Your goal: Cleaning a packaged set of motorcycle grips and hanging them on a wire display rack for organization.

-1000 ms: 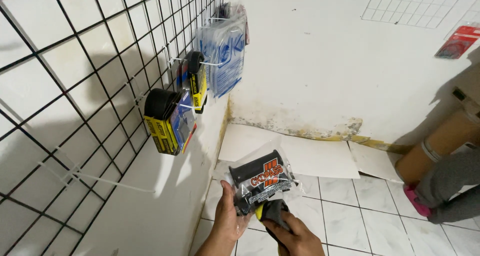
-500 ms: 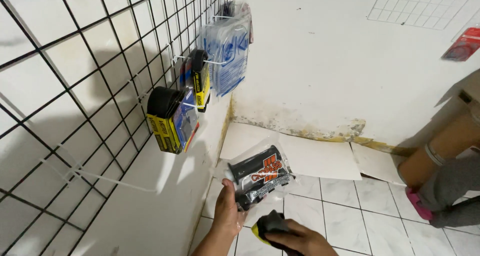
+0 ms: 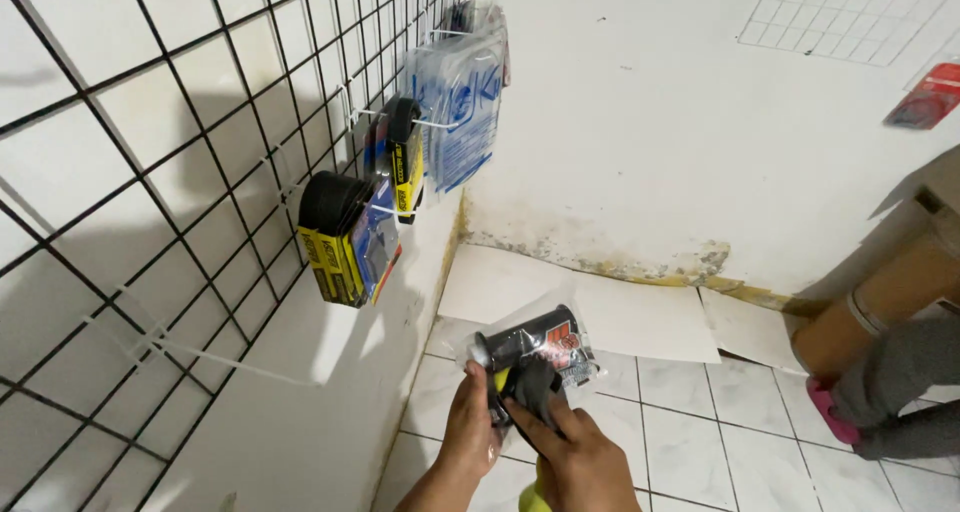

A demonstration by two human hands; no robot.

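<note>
Fingers (image 3: 478,412) of our left hand (image 3: 470,434) are curled shut round the lower left edge of a clear-bagged black item (image 3: 535,350), which sits low in the centre of the view, over the tiled floor (image 3: 700,422). Right hand (image 3: 572,454): fingers closed on a black-and-yellow object (image 3: 528,390) pressed against the bag's underside; we cannot tell what it is, as the hands cover most of it.

On the black wire grid (image 3: 180,152) at left, three hooks are already loaded: black-and-yellow packs (image 3: 345,237) nearest, another yellow-and-black pack (image 3: 400,167) behind, clear blue-printed packets (image 3: 460,102) farthest. A white hook (image 3: 205,357) nearer to us carries nothing.

Judgement: hanging is partly done; the bagged item is not yet on the grid, well apart from any hook.

Far right: a cardboard tube (image 3: 880,302) and another person's grey sleeve (image 3: 900,387).
</note>
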